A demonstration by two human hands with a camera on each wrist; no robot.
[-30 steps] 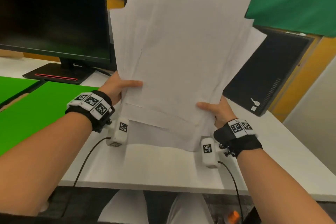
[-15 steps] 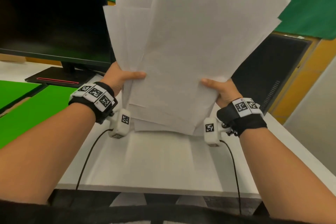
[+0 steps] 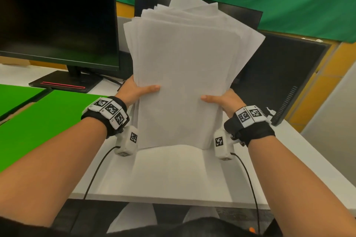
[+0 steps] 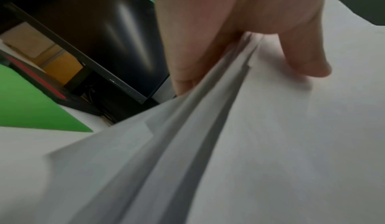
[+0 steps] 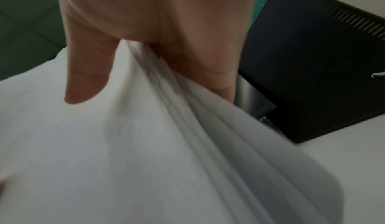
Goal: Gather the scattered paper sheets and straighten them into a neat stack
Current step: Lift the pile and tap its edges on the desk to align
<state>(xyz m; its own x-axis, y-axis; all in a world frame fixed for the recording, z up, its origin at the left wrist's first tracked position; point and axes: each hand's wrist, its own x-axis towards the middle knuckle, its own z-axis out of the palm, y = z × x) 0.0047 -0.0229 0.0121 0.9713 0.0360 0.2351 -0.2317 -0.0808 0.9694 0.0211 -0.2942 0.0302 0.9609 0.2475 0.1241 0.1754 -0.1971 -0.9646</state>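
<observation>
Two hands on one upright sheaf of paper sheets, long axis vertical, bottom edge on or just above white desk, top corners fanned. Left hand and right hand equally near, thumbs in front, fingers behind, clamping opposite side edges.

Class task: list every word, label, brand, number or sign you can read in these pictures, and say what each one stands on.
No readable text in any view.
Paper sheets: blank on the faces that show.
Wristbands: black-and-white square code markers, patterns, not words.
Monitor: small mark on the lower bezel in the left wrist view, too small to read.
Black device: a white mark near its corner, too blurred to read.
</observation>
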